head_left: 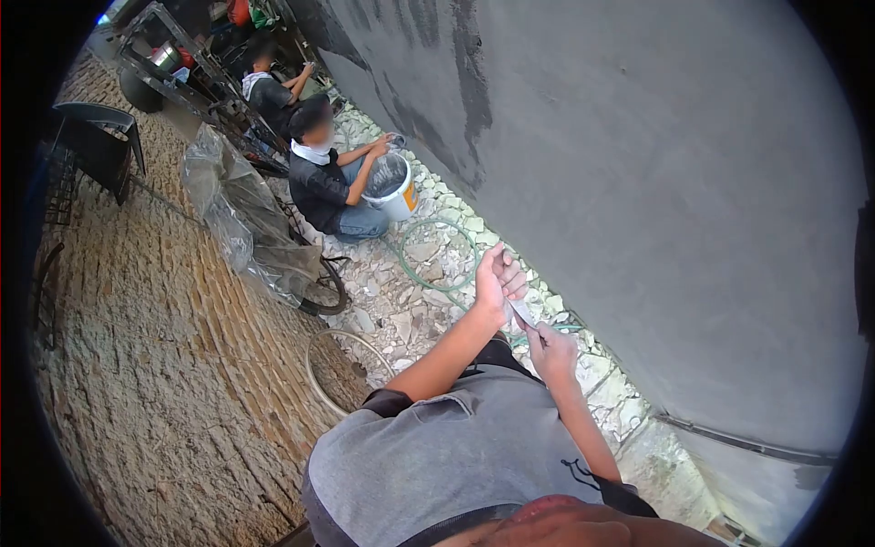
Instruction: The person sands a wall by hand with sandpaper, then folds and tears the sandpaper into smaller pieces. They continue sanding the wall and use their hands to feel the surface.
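Note:
My right hand is closed around the handle end of a putty knife, a tool with a flat grey blade. The blade points up and away, and its far end reaches the curled fingers of my left hand. That hand is turned palm inward, its fingers bent toward the palm; what lies inside them is hidden. Grey dust coats the fingers of both hands. Beside them rises a large grey plastered wall.
Broken white rubble covers the strip along the wall, with a green hose coiled on it. Ahead, a person crouches at a white bucket, another behind. Plastic sheeting, a pale hoop and a rough brick wall lie left.

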`<control>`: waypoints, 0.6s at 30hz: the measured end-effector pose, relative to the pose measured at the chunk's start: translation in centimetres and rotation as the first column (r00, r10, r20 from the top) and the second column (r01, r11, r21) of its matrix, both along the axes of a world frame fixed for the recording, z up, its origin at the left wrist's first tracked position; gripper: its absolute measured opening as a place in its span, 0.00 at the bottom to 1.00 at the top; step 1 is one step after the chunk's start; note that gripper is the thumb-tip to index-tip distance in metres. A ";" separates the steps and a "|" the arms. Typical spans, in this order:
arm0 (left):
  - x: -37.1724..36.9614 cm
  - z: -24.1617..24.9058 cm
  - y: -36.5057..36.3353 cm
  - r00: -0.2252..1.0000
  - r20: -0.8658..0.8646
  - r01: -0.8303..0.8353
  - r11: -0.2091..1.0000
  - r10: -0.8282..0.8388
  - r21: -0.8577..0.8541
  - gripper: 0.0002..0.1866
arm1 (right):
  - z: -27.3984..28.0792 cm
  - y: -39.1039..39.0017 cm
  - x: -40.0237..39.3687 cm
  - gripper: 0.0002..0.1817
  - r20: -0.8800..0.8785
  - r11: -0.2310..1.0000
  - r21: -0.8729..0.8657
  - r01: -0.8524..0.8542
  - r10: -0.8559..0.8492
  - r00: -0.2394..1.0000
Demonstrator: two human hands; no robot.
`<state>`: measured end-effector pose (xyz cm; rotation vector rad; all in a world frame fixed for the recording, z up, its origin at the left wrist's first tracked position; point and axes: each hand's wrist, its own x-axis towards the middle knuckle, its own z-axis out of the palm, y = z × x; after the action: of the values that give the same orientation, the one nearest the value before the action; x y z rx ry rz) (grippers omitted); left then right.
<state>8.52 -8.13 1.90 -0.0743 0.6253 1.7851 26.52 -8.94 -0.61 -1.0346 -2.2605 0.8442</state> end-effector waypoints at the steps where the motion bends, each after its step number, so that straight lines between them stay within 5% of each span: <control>1: -0.1 0.1 0.0 1.000 -0.001 -0.003 1.000 0.003 0.004 0.18 | 0.4 0.3 0.2 0.13 -0.001 1.000 0.004 -0.003 0.003 1.000; 4: -0.1 0.4 -0.2 0.996 -0.025 0.086 0.994 -0.084 0.072 0.19 | 1.5 1.1 1.0 0.15 -0.010 0.963 -0.227 -0.148 0.150 0.989; 6: 0.6 0.7 -0.5 0.970 -0.142 0.215 0.970 -0.199 0.112 0.20 | 1.5 1.3 1.4 0.18 -0.421 0.658 -0.697 -0.285 -0.054 0.906; 7: 1.2 0.6 -0.5 0.970 -0.141 0.214 0.970 -0.198 0.111 0.20 | 1.9 1.8 1.8 0.20 -0.377 0.560 -0.778 -0.287 -0.049 0.925; 8: 1.9 0.3 -0.5 0.960 -0.149 0.256 0.958 -0.236 0.130 0.21 | 2.4 2.2 1.8 0.20 -0.376 0.558 -0.779 -0.286 -0.050 0.925; 10: 2.6 0.2 -0.4 0.948 -0.157 0.300 0.943 -0.277 0.146 0.22 | 3.1 2.7 1.8 0.22 -0.157 0.597 -0.745 -0.299 0.279 0.947; 11: 2.7 0.2 -0.3 0.936 -0.154 0.342 0.919 -0.316 0.197 0.22 | 2.5 2.9 1.8 0.23 -0.196 0.573 -0.745 -0.342 0.302 0.933; 18: 1.3 0.5 0.3 0.932 -0.073 0.358 0.872 -0.354 0.334 0.23 | 2.4 2.3 1.7 0.26 -0.233 0.548 -0.783 -0.294 0.179 0.956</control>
<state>9.86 -7.84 2.40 0.2741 0.3000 1.5070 28.27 -6.61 1.78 -0.9650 -1.8883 2.1510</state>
